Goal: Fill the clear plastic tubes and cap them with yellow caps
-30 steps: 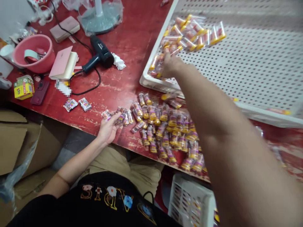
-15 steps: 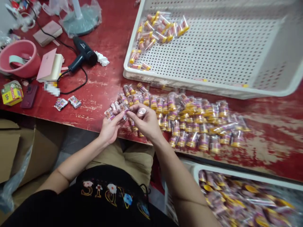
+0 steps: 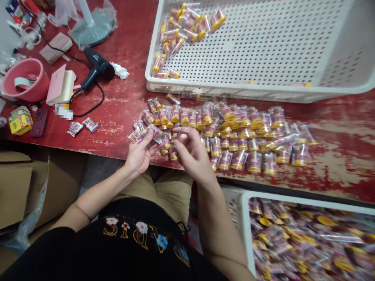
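My left hand [image 3: 139,156] is closed, its thumb pressing a small clear plastic tube [image 3: 156,134] with a printed label against the fingers. My right hand [image 3: 193,154] is just to the right, fingers curled and thumb bent inward. A small rounded thing shows inside that curl, too blurred to name. Just beyond both hands, many labelled tubes with yellow ends [image 3: 206,113] lie and stand close together on the red table. By my left fingertips are small printed packets [image 3: 134,137].
A white perforated crate [image 3: 252,88] holding some tubes stands at the back right. Another full crate [image 3: 246,226] is below the table edge. Leftward are a hair dryer [image 3: 98,70], a pink bowl [image 3: 41,88], a phone [image 3: 39,123], a yellow box [image 3: 20,121] and two packets [image 3: 90,125].
My hands have come apart; the right has moved to the right and down, away from the tube in the left. The camera view has shifted slightly.
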A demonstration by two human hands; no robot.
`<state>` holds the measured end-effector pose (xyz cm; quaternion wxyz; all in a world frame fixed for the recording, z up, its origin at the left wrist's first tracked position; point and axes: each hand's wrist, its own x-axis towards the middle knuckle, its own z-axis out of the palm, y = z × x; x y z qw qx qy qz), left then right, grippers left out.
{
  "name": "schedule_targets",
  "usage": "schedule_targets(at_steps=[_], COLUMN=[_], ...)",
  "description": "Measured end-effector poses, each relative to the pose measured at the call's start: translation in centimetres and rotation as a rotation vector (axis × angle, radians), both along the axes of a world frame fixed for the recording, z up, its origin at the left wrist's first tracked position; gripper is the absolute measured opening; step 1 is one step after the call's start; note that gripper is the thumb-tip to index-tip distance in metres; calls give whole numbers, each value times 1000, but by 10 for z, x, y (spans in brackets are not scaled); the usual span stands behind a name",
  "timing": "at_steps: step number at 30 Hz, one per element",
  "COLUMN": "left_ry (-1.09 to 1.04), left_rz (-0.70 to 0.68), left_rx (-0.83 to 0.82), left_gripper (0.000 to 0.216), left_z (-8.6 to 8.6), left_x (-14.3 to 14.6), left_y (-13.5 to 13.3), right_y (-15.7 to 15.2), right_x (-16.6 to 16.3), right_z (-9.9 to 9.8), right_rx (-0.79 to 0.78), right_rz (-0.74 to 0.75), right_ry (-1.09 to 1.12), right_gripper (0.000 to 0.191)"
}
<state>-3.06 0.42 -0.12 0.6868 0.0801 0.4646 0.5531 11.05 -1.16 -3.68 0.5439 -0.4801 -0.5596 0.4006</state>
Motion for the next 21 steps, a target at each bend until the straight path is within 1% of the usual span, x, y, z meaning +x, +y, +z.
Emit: schedule_targets(at_steps=[3, 6, 8, 11, 14, 16, 18, 21], left_ry=[-10, -40, -58, -63, -43, -21, 2, 16], left_rz=[-3, -18, -29, -70, -124, -126, -111, -110], left_rx=[-78, -105, -101, -93, -73, -55, -54, -66], left_gripper=[12, 8, 7, 6, 7, 8, 9, 11], left_z=[1, 1, 2, 4, 6, 6, 6, 4], left_x=[-2, -2, -1, 0, -1, -1, -2, -2], left_y=[1, -1, -3, -7, -11, -12, -12, -11], right_y=[-24, -43, -49, -50, -50, -52, -55, -57], right_x=[1, -3, -5, -6, -5, -5, -4, -3], right_z=[-2, -6, -6, -1, 6, 9, 9, 7], right_rx=[15, 55, 116, 241, 379, 431, 433, 385], right_rz=[-80, -166, -196, -215, -282, -332, -356, -348], right_ry=[38, 68, -2, -180, -330, -389, -368, -222], right_gripper=[42, 37, 34, 32, 36, 41, 43, 44])
